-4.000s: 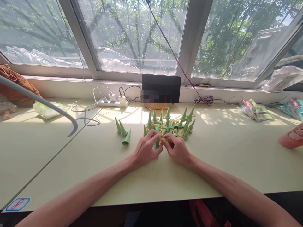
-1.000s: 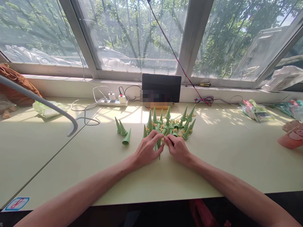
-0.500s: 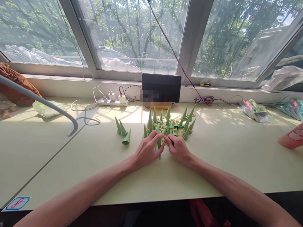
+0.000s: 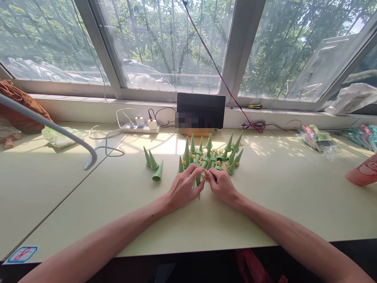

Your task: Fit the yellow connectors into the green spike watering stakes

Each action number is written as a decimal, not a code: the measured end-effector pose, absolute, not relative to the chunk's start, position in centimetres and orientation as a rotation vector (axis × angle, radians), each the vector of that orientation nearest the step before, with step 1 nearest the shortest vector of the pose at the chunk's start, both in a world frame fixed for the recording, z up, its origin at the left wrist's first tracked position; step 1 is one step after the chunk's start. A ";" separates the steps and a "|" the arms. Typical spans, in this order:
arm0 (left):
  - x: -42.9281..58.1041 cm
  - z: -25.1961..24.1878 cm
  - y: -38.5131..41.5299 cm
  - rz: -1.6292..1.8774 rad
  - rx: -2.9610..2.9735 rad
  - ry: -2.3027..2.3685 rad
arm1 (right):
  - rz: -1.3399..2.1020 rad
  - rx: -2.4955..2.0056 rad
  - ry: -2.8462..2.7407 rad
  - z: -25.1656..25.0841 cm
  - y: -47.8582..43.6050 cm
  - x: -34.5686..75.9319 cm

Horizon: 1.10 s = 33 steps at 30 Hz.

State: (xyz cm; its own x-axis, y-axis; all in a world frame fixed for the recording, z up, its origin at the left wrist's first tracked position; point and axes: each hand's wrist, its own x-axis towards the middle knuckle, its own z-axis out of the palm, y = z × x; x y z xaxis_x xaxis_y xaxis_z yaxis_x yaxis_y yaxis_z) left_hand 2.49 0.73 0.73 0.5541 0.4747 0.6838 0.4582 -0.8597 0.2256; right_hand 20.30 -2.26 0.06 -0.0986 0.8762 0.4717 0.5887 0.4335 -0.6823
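Observation:
My left hand (image 4: 185, 185) is closed round a green plastic spike (image 4: 198, 184), whose pointed end faces down toward me. Close beside it, my right hand (image 4: 220, 184) pinches a small yellowish part (image 4: 205, 177) at the wide end of that spike; the fingers partly hide it. Just beyond both hands stands a cluster of green cone-shaped spikes (image 4: 228, 143), several with yellowish valve-like pieces at their bases. Off to the left, three green cones (image 4: 158, 171) sit apart, two upright and one tilted with its open end toward me.
A dark screen (image 4: 201, 110) leans near the window behind the cluster. To its left is a power strip (image 4: 140, 126) with white cables. A grey curved arm (image 4: 59, 131) crosses the left side. Bagged items (image 4: 319, 138) and a pink cup (image 4: 363, 171) are at right.
Hardly anything differs. Both hands keep the same place and grip on the spike, and the view has shifted very slightly.

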 end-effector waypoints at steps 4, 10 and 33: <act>2.5 0.8 0.7 1.227 2.763 0.820 | 0.418 -1.249 -1.772 0.2 -2.3 20.2; 2.5 0.9 0.6 1.225 2.770 0.817 | 0.477 -1.256 -1.749 0.5 -2.4 20.2; 2.7 0.4 0.8 1.161 2.694 0.969 | 0.371 -1.216 -1.520 0.7 -2.7 20.1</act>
State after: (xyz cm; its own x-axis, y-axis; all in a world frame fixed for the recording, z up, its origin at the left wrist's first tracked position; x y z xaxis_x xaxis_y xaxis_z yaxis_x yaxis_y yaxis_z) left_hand 2.66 0.80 0.40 0.5213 0.5660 0.6386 0.5270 -0.8021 0.2808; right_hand 20.13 -2.73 0.69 0.1279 0.8305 0.5422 0.4871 0.4236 -0.7637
